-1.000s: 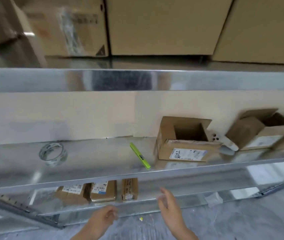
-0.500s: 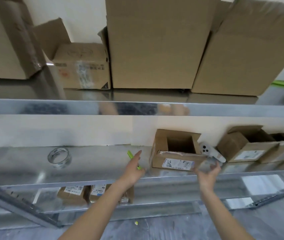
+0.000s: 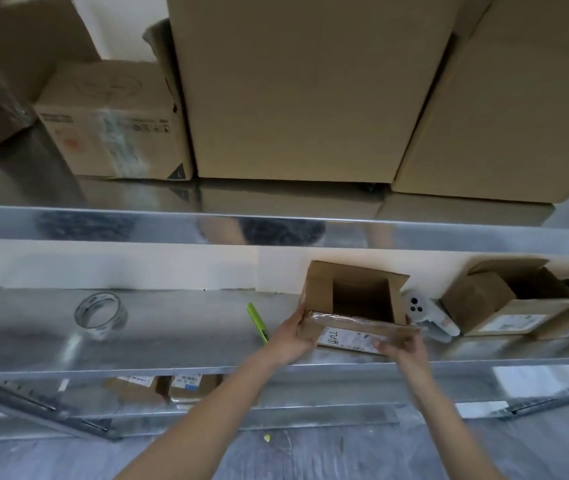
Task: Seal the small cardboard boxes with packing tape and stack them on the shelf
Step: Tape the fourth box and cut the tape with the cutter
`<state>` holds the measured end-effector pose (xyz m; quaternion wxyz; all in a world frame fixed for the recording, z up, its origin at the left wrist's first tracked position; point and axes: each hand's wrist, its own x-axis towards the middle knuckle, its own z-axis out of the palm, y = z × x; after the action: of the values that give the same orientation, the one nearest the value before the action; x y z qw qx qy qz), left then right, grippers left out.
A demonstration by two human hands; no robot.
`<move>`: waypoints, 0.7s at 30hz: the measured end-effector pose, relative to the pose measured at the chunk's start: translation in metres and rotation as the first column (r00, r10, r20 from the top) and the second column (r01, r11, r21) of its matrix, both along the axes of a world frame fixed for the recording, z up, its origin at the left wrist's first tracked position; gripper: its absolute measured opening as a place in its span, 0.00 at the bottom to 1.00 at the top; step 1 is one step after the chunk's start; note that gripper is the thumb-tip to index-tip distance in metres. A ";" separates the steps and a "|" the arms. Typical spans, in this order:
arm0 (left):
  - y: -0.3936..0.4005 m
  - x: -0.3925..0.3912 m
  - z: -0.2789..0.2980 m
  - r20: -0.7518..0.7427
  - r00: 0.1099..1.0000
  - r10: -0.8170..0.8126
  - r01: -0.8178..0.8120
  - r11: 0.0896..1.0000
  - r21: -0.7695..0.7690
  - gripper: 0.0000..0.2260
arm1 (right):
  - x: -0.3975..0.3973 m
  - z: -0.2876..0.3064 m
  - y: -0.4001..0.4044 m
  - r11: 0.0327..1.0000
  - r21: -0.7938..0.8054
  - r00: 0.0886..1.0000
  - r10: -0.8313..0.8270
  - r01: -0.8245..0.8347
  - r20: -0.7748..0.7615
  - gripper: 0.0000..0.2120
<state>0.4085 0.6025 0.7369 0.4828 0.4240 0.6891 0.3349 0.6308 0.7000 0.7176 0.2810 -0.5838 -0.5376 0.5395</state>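
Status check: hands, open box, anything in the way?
Left hand grips open box. Right hand on its front, blurred. Green cutter beside the left hand.

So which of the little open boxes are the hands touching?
The small open brown cardboard box with the white label, beside the green pen. Both hands are on it; the other open cardboard box, farther right, is untouched.

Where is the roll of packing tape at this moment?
In the head view, the roll of clear packing tape sits on the middle metal shelf at the left, well left of the green cutter and apart from both hands.
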 end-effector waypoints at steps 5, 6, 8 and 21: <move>-0.018 -0.031 0.012 -0.002 0.998 0.068 -0.067 0.990 0.121 0.35 | -0.030 0.024 -0.014 0.996 0.088 0.997 0.015 -0.008 -0.079 0.31; -0.026 -0.044 0.013 0.004 0.996 0.089 -0.089 0.986 0.142 0.36 | -0.042 0.031 -0.018 0.993 0.120 0.994 0.034 -0.021 -0.105 0.35; -0.046 -0.072 0.016 0.012 0.991 0.131 -0.131 0.977 0.168 0.37 | -0.071 0.041 -0.026 0.984 0.170 0.986 0.080 -0.054 -0.149 0.39; -0.201 -0.215 0.022 0.190 0.872 0.451 -0.479 0.866 0.143 0.30 | -0.253 0.015 -0.148 0.963 0.077 0.948 0.267 -0.257 -0.175 0.36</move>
<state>0.1931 0.4017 0.7588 0.3965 0.2615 0.6984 0.5354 0.3782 0.5519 0.7328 0.2707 -0.4472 -0.5963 0.6092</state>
